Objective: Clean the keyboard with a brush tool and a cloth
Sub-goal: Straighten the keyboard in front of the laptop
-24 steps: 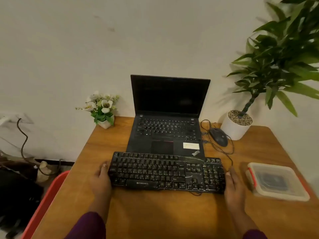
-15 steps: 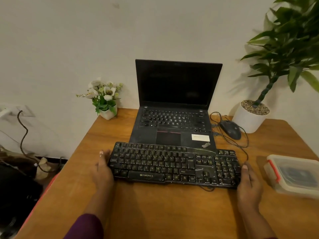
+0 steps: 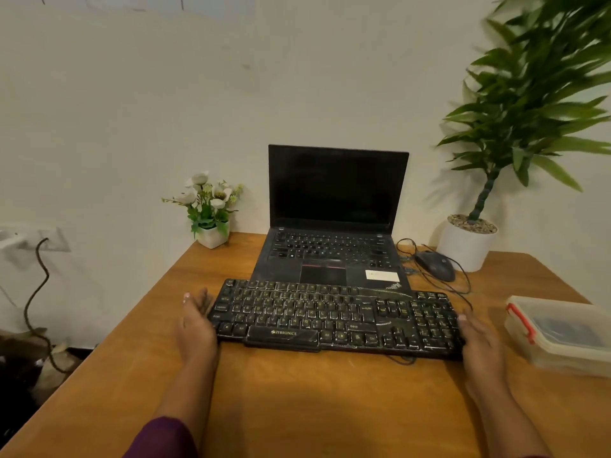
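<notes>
At the far left of the frame a dark cable (image 3: 39, 292) hangs from a wall socket (image 3: 49, 238) and trails down toward the floor. Right of it, at the back left corner of the wooden table (image 3: 330, 408), stands a small white pot of pale flowers (image 3: 211, 209). In the lower left a purple sleeve (image 3: 165, 438) leads up to the left hand (image 3: 195, 322), which lies with fingers straight and relaxed, palm turned inward against the left end of the keyboard (image 3: 330, 319), gripping nothing. The black keyboard lies flat across the middle of the frame, its keys smeared with pale grime, its far edge just in front of, or slightly over, the near edge of an open black laptop (image 3: 334, 226) whose screen is dark. Right of the laptop a black mouse (image 3: 434, 266) sits among loops of thin wire. The right hand (image 3: 479, 338) lies at the keyboard's right end, fingers likewise extended and loose, holding nothing. Behind it, in the upper right of the frame, a tall leafy plant (image 3: 529, 110) rises from a white pot (image 3: 466, 246) topped with pebbles. At the right edge of the frame, near the right hand but apart from it, a clear lidded plastic container (image 3: 558, 335) with a red clip rests on the table; its contents are too blurred to tell.
</notes>
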